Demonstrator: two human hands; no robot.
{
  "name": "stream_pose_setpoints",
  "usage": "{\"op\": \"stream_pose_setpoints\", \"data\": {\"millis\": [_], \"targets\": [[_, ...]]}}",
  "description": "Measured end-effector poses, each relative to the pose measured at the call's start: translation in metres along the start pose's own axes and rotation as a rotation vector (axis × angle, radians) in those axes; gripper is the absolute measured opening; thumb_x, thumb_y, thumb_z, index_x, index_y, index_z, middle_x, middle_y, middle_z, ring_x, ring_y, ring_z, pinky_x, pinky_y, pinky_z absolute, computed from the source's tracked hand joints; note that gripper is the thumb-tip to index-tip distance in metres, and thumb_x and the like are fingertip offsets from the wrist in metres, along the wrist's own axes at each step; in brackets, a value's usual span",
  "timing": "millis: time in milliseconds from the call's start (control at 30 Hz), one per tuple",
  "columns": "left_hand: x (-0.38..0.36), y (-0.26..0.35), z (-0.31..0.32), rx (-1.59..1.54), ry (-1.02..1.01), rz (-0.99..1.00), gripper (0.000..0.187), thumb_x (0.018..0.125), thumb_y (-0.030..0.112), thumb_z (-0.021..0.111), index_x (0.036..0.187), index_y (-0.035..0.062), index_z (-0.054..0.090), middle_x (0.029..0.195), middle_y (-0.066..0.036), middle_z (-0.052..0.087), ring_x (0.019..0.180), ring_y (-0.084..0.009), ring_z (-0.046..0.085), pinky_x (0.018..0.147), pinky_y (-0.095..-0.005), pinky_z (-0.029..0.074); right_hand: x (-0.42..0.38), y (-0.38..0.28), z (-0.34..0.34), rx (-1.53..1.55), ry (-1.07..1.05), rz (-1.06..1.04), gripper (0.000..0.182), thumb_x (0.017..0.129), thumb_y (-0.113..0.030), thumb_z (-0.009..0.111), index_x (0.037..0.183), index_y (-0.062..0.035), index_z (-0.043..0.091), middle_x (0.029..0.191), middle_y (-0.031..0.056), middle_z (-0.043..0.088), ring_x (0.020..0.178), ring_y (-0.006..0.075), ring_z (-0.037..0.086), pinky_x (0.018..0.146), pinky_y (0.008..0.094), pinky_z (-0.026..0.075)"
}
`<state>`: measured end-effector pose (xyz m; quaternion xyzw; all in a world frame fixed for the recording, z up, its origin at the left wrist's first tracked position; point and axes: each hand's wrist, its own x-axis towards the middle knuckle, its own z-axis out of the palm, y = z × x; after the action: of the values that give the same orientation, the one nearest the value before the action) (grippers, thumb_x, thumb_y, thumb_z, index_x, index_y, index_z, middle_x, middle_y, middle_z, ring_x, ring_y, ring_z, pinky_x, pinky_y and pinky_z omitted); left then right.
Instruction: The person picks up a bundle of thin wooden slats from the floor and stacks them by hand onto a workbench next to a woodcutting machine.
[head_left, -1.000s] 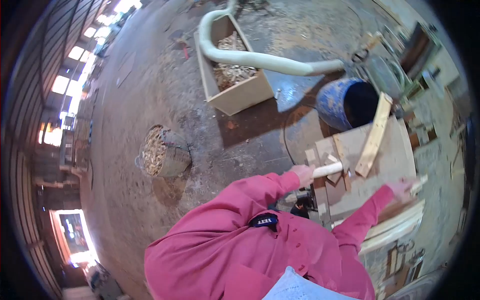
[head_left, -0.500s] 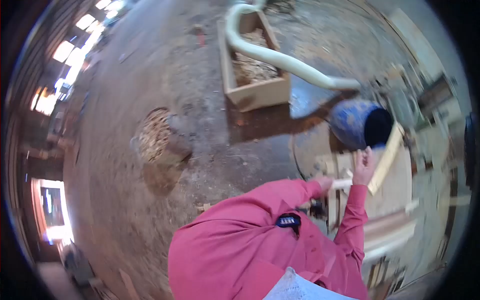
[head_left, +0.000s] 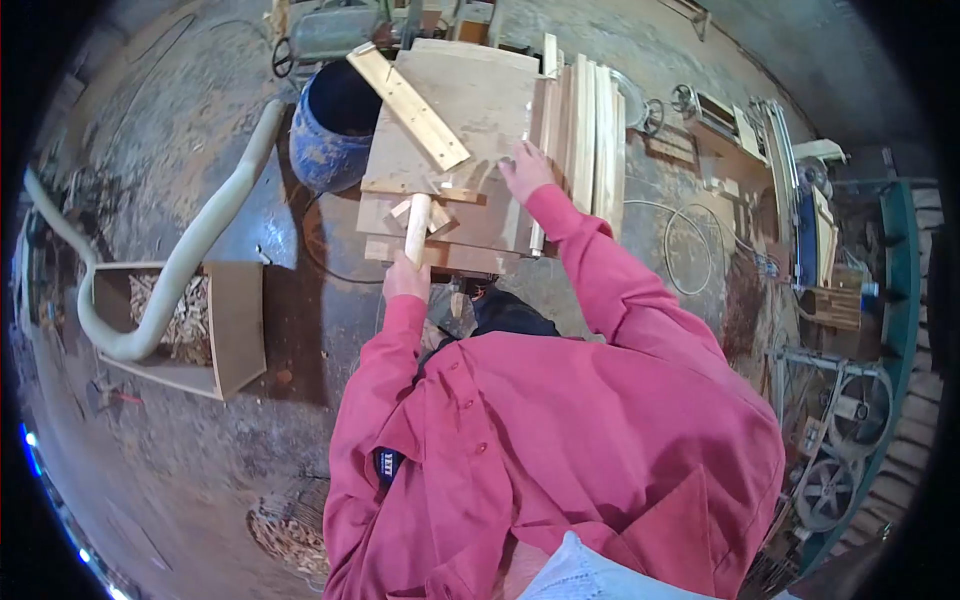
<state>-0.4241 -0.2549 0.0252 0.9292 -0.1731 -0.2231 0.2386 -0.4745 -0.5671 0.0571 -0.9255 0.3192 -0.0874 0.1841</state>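
My left hand (head_left: 408, 278) is closed around the lower end of a pale wooden stick (head_left: 418, 228), which points away from me over the near edge of the stacked boards (head_left: 490, 110). Small wood pieces (head_left: 440, 217) lie beside and partly under the stick. To its right, my right hand (head_left: 527, 172) is over the boards' right side with fingers apart, and nothing shows in it. A longer wooden strip with dark holes (head_left: 412, 108) lies diagonally across the boards, its far end reaching over the rim of a blue barrel (head_left: 325, 145).
Long wooden strips (head_left: 590, 140) lie right of the boards. At left, a ribbed hose (head_left: 205, 235) droops over an open box (head_left: 240, 330) of wood shavings. A basket of wood scraps (head_left: 290, 530) stands at lower left. Machinery with wheels (head_left: 835, 450) lines the right side.
My view has swung right, bringing the boards to the middle. My right hand has moved away from the stick, to the right, and its fingers have spread. My left hand still holds the stick.
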Motion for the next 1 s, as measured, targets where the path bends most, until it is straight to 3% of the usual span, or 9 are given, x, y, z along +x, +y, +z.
{"op": "stream_pose_setpoints", "data": {"millis": [133,233,333,400,533,667,767,867,1000], "targets": [[-0.012,0.006,0.009,-0.003,0.008,0.009,0.039,0.085,0.029,0.074,0.105,0.0015,0.055,0.095,-0.028,0.069,0.093,-0.0475,0.067,0.079,-0.0563,0.053,-0.008,-0.004,-0.020,-0.198,-0.093,0.006,0.063,0.092,-0.035,0.064,0.144,-0.0030,0.047,0.148,0.0252,0.046,0.142,0.0404,0.037,0.120,0.0482,0.026],[-0.012,0.006,0.009,-0.016,0.015,-0.026,0.039,0.085,0.029,0.073,0.104,0.0005,0.055,0.095,-0.029,0.069,0.092,-0.0481,0.067,0.079,-0.0567,0.053,-0.015,0.001,-0.042,-0.125,0.278,-0.186,0.069,0.090,-0.042,0.066,0.147,-0.0083,0.047,0.153,0.0229,0.039,0.144,0.0385,0.034,0.117,0.0533,0.027],[-0.010,0.006,0.011,0.000,0.017,-0.042,0.039,0.084,0.029,0.073,0.103,0.0001,0.055,0.094,-0.029,0.069,0.092,-0.0483,0.067,0.078,-0.0571,0.053,-0.016,0.024,-0.076,-0.184,0.446,-0.006,0.075,0.088,-0.043,0.068,0.149,-0.0064,0.044,0.151,0.0266,0.041,0.144,0.0427,0.034,0.117,0.0536,0.029],[-0.011,0.006,0.012,0.014,0.014,-0.042,0.039,0.084,0.029,0.073,0.103,-0.0002,0.056,0.094,-0.029,0.069,0.091,-0.0488,0.066,0.078,-0.0574,0.052,-0.016,0.043,-0.079,-0.234,0.453,0.115,0.078,0.088,-0.047,0.068,0.150,-0.0064,0.042,0.152,0.0282,0.037,0.143,0.0441,0.034,0.116,0.0555,0.029],[-0.010,0.007,0.012,0.029,0.047,-0.008,0.037,0.083,0.028,0.073,0.102,-0.0004,0.057,0.094,-0.029,0.069,0.091,-0.0491,0.066,0.079,-0.0573,0.052,-0.011,0.050,-0.081,-0.346,0.066,0.452,0.078,0.092,-0.044,0.064,0.153,-0.0076,0.033,0.155,0.0320,0.027,0.148,0.0465,0.024,0.117,0.0580,0.026],[-0.012,0.009,0.012,0.016,0.059,-0.001,0.037,0.082,0.027,0.073,0.102,-0.0005,0.058,0.096,-0.030,0.069,0.092,-0.0490,0.066,0.081,-0.0568,0.052,-0.016,0.023,-0.062,-0.476,0.013,0.210,0.058,0.092,-0.032,0.062,0.142,-0.0054,0.049,0.153,0.0280,0.034,0.146,0.0432,0.030,0.119,0.0554,0.023],[-0.013,0.010,0.012,-0.001,0.070,0.000,0.038,0.082,0.027,0.073,0.103,-0.0004,0.058,0.096,-0.030,0.069,0.093,-0.0487,0.066,0.082,-0.0568,0.052,-0.005,0.042,-0.029,-0.405,0.222,-0.042,0.056,0.085,-0.023,0.065,0.138,-0.0091,0.056,0.148,0.0208,0.044,0.141,0.0350,0.037,0.117,0.0548,0.021],[-0.012,0.008,0.013,-0.010,0.060,-0.008,0.039,0.083,0.027,0.073,0.105,-0.0001,0.057,0.096,-0.029,0.069,0.094,-0.0482,0.066,0.082,-0.0571,0.052,-0.011,0.021,-0.042,-0.327,0.077,-0.047,0.056,0.085,-0.024,0.066,0.139,-0.0101,0.056,0.144,0.0194,0.046,0.140,0.0348,0.038,0.117,0.0559,0.021],[-0.012,0.006,0.014,0.027,0.042,-0.031,0.040,0.083,0.028,0.073,0.107,0.0005,0.056,0.096,-0.029,0.069,0.094,-0.0479,0.066,0.083,-0.0573,0.052,-0.003,0.017,-0.052,-0.247,0.233,-0.047,0.050,0.087,-0.030,0.068,0.133,-0.0119,0.057,0.142,0.0157,0.049,0.136,0.0354,0.041,0.113,0.0556,0.029]]}}
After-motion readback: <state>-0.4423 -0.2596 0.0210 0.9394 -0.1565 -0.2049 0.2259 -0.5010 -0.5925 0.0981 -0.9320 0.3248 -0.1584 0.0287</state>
